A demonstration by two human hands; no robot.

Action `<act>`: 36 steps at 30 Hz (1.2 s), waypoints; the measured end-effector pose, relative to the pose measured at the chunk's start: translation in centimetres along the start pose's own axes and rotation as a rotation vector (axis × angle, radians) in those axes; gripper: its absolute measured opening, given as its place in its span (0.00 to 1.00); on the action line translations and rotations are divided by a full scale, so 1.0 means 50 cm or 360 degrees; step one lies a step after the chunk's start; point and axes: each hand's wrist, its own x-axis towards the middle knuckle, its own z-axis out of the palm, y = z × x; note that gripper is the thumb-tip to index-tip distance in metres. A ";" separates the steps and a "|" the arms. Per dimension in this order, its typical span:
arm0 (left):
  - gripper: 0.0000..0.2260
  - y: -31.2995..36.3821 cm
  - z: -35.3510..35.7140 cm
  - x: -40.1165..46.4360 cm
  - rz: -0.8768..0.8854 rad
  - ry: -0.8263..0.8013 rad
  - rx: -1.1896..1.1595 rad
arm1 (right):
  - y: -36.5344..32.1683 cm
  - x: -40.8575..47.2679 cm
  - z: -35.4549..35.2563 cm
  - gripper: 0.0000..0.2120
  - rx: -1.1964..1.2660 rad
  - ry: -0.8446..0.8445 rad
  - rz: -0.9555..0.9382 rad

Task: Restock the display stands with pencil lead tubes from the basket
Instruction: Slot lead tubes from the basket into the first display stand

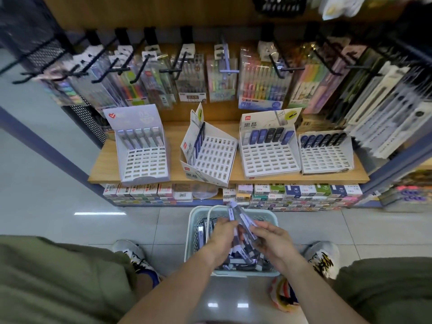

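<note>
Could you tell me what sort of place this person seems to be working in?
Most likely a stationery shop aisle: packaged pen sets hang on pegboard hooks, cardboard display stands of lead tubes sit on a wooden shelf, and a restocking basket stands on the tiled floor.

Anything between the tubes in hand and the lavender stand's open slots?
Nothing visible. Both hands, left hand and right hand, hold the tubes above the basket; the lavender stand sits at the shelf's front, its slots uncovered.
</note>
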 end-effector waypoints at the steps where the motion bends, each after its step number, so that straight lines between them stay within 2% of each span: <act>1: 0.12 0.010 0.006 -0.012 0.0020 0.0040 -0.0082 | 0.000 -0.009 0.013 0.13 0.0061 -0.0029 0.0000; 5: 0.19 0.054 -0.001 -0.068 0.0108 0.0020 -0.0399 | -0.022 -0.051 0.076 0.12 0.0178 -0.0077 -0.0100; 10: 0.05 0.131 -0.046 -0.132 0.0447 0.0124 -0.0348 | -0.065 -0.105 0.164 0.14 0.0111 -0.0127 -0.0313; 16: 0.09 0.231 -0.128 -0.187 0.0617 0.0048 -0.0293 | -0.127 -0.153 0.267 0.14 -0.0126 -0.0198 -0.0607; 20: 0.10 0.272 -0.186 -0.194 0.0649 0.0150 -0.0172 | -0.153 -0.163 0.321 0.08 -0.0479 -0.0272 -0.0749; 24: 0.12 0.305 -0.222 -0.175 0.0679 0.0207 -0.0130 | -0.173 -0.133 0.342 0.06 -0.0492 -0.0173 -0.0850; 26: 0.12 0.313 -0.232 -0.165 0.0653 0.0238 -0.0146 | -0.189 -0.109 0.352 0.04 -0.0569 -0.0048 -0.1005; 29: 0.12 0.312 -0.250 -0.138 0.0624 0.0247 -0.0225 | -0.229 -0.068 0.371 0.10 -0.1027 0.0133 -0.1448; 31: 0.12 0.312 -0.260 -0.121 0.0615 0.0268 -0.0262 | -0.268 -0.029 0.384 0.20 -0.1624 0.0204 -0.1713; 34: 0.10 0.319 -0.265 -0.103 0.0597 0.0261 -0.0259 | -0.328 0.044 0.409 0.37 -0.2405 0.0051 -0.1949; 36: 0.08 0.324 -0.266 -0.093 0.0586 0.0246 -0.0212 | -0.364 0.073 0.432 0.37 -0.2796 -0.0068 -0.1957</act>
